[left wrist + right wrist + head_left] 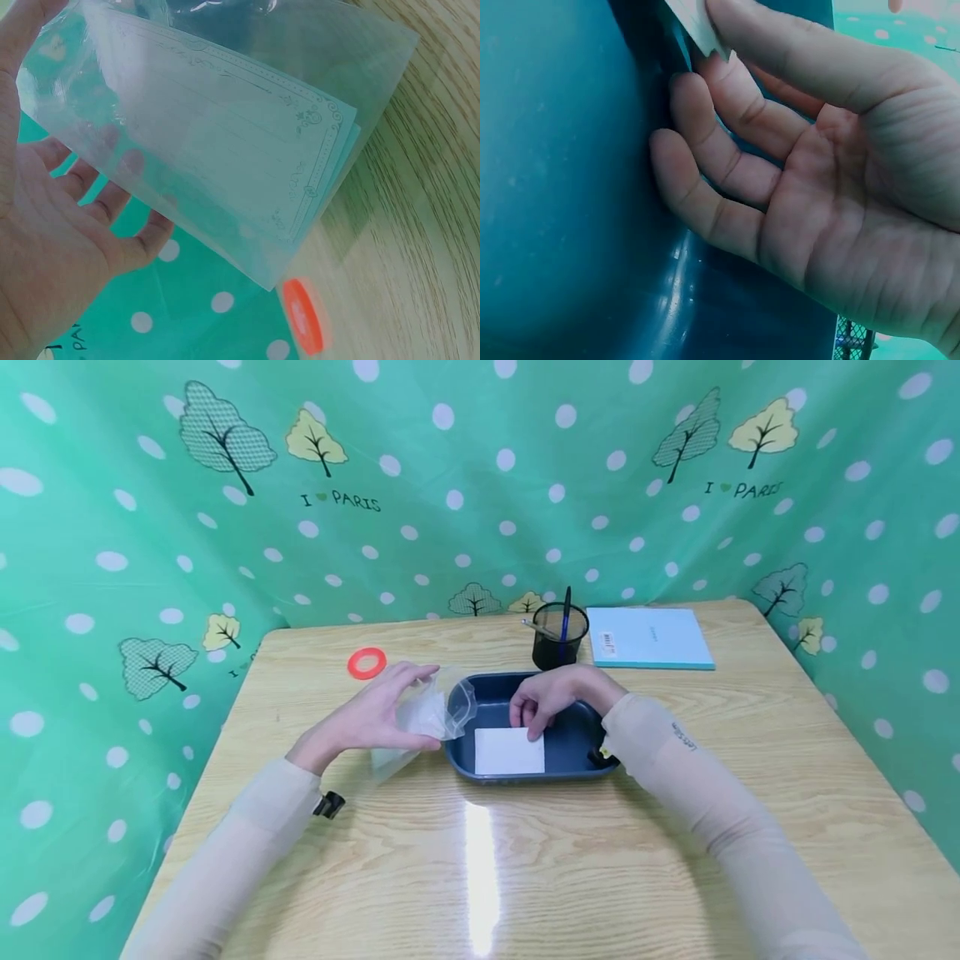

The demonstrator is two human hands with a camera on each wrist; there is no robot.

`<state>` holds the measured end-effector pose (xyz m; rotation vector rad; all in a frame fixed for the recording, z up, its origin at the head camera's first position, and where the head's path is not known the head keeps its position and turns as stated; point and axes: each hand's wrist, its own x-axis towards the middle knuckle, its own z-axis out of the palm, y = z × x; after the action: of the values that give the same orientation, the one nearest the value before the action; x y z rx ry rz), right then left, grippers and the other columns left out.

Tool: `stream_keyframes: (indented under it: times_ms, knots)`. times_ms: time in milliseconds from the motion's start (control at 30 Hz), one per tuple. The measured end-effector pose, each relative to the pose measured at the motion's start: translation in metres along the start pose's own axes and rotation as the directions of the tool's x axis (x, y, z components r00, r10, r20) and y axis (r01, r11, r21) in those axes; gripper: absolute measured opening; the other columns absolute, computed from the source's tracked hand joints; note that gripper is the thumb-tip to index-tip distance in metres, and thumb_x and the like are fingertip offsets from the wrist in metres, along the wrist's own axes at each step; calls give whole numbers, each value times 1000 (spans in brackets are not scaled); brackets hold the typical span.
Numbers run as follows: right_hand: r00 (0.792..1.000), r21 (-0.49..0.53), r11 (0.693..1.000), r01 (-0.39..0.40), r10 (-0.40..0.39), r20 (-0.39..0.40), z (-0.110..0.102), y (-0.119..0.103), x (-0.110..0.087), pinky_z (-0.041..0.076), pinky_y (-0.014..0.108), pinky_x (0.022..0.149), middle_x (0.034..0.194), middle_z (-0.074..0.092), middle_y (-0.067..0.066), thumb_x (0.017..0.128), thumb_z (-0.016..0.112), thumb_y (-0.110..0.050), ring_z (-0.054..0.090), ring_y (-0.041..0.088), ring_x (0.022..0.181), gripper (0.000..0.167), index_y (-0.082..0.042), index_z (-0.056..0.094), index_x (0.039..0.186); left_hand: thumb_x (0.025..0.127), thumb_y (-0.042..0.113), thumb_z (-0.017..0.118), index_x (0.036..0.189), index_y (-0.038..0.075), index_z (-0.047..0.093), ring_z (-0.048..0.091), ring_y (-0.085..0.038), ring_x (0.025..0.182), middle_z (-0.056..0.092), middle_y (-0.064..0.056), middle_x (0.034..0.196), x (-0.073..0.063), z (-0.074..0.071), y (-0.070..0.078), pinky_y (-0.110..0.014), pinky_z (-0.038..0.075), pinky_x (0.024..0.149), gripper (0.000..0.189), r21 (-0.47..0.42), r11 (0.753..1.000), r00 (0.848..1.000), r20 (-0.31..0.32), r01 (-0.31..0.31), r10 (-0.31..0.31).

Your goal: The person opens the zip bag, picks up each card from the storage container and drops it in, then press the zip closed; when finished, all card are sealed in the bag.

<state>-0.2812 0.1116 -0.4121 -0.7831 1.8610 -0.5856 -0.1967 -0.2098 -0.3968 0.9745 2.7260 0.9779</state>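
My left hand (367, 717) grips a clear plastic bag (427, 712) between thumb and fingers, at the left end of a dark blue tray (577, 739). Through the plastic in the left wrist view, a stack of pale cards (225, 127) with ornate printed borders shows inside. Over the tray, my right hand (551, 693) pinches a white card (510, 753) by its upper right corner, between thumb and index finger. In the right wrist view the other fingers curl close to the tray's dark surface, and only a corner of the card (697, 26) shows.
Behind the tray stands a black mesh cup (551, 653) with pens in it. To its right lies a light blue notebook (652, 639). An orange-red ring (354, 665) lies at the back left. A green dotted curtain (480, 485) hangs behind the wooden table (390, 877).
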Motion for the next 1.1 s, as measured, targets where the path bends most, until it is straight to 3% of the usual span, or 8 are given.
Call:
stream_keyframes:
  times_ms: [333, 633, 867, 1100]
  knots:
    - [999, -50, 999, -3, 0, -41, 0, -2, 0, 56, 37, 80, 91, 63, 2, 95, 73, -13, 59, 14, 83, 14, -8, 68, 106, 68, 55, 90, 154, 13, 41, 47, -25, 126, 51, -5, 140, 3, 0, 2, -52, 46, 97, 107, 30, 1000, 1000, 18, 0, 0]
    - [998, -22, 1000, -12, 11, -68, -3, -5, -4, 59, 36, 81, 99, 74, 3, 94, 73, -11, 69, 17, 90, 20, -6, 73, 114, 68, 58, 89, 154, 14, 41, 47, -24, 127, 50, -3, 141, 3, 1, 0, -52, 45, 99, 108, 15, 1000, 1000, 12, 5, -5]
    - [996, -12, 1000, 4, -5, -93, -3, -11, -8, 58, 38, 82, 98, 73, 3, 96, 71, -15, 69, 23, 96, 9, -9, 73, 103, 68, 57, 90, 154, 14, 41, 47, -23, 127, 50, -3, 142, 2, 1, 0, -53, 45, 100, 108, 13, 1000, 1000, -1, -10, 10]
    - [990, -13, 999, 46, -48, -131, -6, -19, -18, 60, 39, 75, 94, 69, 6, 98, 70, -17, 63, 22, 81, 9, -12, 74, 104, 68, 56, 90, 153, 10, 42, 47, -23, 126, 51, -2, 140, 1, 0, 0, -52, 45, 99, 108, 12, 1000, 1000, -6, -8, 8]
